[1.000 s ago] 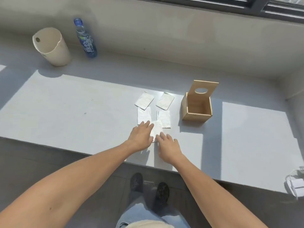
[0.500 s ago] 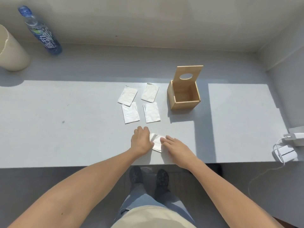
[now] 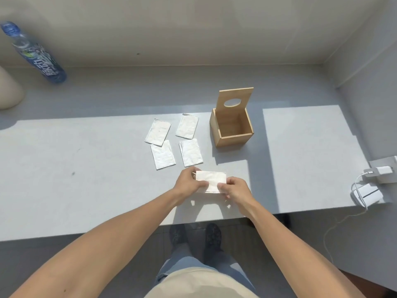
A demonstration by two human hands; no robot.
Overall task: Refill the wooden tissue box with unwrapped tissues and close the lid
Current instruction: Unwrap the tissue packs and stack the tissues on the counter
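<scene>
A pale grey desk (image 3: 86, 168) is carrying everything, part in sunlight and part in shadow. Four wrapped tissue packs (image 3: 173, 140) are lying flat on it in two rows of two, close together. Just to their right an open wooden tissue box (image 3: 233, 131) is standing, its lid tilted up behind it. At the far left a blue water bottle (image 3: 35, 54) and a cream container (image 3: 8, 91) are standing. A white charger (image 3: 368, 193) with its cable is lying at the right edge.

Home-like indoor nook: sunlit grey ledge (image 3: 86, 179), charger (image 3: 367, 193), water bottle (image 3: 36, 57).
</scene>
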